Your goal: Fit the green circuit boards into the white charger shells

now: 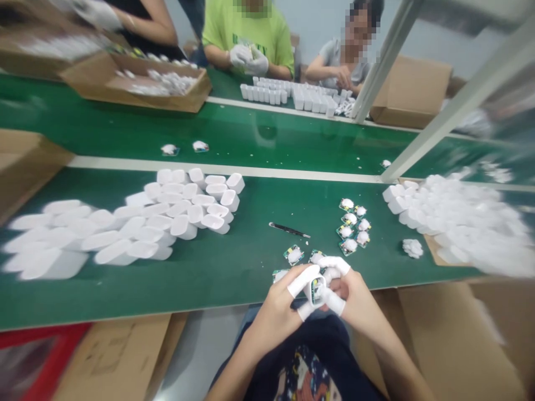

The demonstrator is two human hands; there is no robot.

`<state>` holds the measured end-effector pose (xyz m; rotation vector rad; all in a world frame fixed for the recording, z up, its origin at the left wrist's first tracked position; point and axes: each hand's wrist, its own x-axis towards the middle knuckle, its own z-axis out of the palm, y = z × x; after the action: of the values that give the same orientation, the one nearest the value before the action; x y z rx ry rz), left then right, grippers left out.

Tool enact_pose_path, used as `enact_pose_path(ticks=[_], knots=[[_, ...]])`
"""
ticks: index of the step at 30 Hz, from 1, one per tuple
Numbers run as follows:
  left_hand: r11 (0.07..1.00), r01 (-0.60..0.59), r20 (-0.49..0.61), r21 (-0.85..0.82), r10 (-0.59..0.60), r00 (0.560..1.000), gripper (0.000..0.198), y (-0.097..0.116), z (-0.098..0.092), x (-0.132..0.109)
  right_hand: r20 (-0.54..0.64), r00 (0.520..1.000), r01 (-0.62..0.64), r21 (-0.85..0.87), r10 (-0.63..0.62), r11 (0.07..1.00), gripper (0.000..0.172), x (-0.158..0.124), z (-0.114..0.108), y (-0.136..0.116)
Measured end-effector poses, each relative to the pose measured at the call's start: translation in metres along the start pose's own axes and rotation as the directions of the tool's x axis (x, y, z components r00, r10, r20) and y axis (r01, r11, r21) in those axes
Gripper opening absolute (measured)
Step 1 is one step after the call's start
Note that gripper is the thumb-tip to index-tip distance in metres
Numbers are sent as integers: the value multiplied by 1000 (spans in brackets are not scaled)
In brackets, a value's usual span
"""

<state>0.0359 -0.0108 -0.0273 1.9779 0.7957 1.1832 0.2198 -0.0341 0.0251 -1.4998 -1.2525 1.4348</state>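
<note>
At the left edge of the desk stands a cardboard box, partly out of view. Next to it, a group of white plastic housings is set out close together, many with the open end visible; the leftmost are blurred. Beyond the pale strip, two loose circuit boards lie apart from each other. Farther back, a co-worker's gloved hands are raised above the far work surface.

Black tweezers lie flat near the middle. Between these and the worker are three near circuit boards, two partly covered by the hands. The left hand, with white finger covers, grips the left side of the held housing, its open end toward the worker. A circuit board with a yellow component is visible inside this opening. The fingers of the right hand, also covered, close on the right side, thumb at the opening.

Right of the hands, seven circuit boards form a cluster. Next come a small white clump and, at far right, a blurred heap of white housings.
</note>
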Motion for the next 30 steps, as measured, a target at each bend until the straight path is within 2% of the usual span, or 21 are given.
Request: enact_pose_path(ticks=[4, 9, 12, 14, 17, 19, 22, 24, 26, 30], knots=[[1000, -3, 6, 13, 3, 1000, 51, 0, 0, -2, 69, 997, -41, 66, 37, 997, 45, 1, -1, 1], [1000, -25, 31, -15, 25, 999, 51, 5, -3, -1, 76, 997, 6, 45, -9, 999, 55, 0, -2, 1], [997, -45, 45, -56, 48, 998, 53, 5, -4, -3, 199, 979, -70, 172, 35, 983, 60, 1, 0, 6], [997, -23, 41, -69, 26, 999, 52, 4, -4, -5, 236, 971, -97, 236, 39, 967, 63, 1, 1, 9], [996, 43, 40, -73, -40, 998, 52, 2, -6, -7, 212, 977, -52, 265, -6, 963, 63, 0, 2, 11], [997, 54, 39, -60, -52, 998, 53, 2, -7, -7, 163, 986, -6, 220, -31, 975, 59, -2, 3, 7], [999, 4, 22, -45, -3, 1000, 52, 3, -7, -6, 118, 992, 31, 169, -51, 985, 51, -5, 5, 0], [998, -23, 11, -50, 24, 1000, 52, 4, -6, -6, 155, 986, 23, 205, -56, 979, 49, -6, 6, -2], [998, -32, 18, -53, 33, 999, 52, 5, -5, -7, 181, 982, 8, 240, -53, 971, 51, -6, 8, 2], [999, -27, 54, -43, 29, 998, 52, 6, -6, -8, 138, 989, 22, 203, -51, 979, 53, -5, 9, 14]])
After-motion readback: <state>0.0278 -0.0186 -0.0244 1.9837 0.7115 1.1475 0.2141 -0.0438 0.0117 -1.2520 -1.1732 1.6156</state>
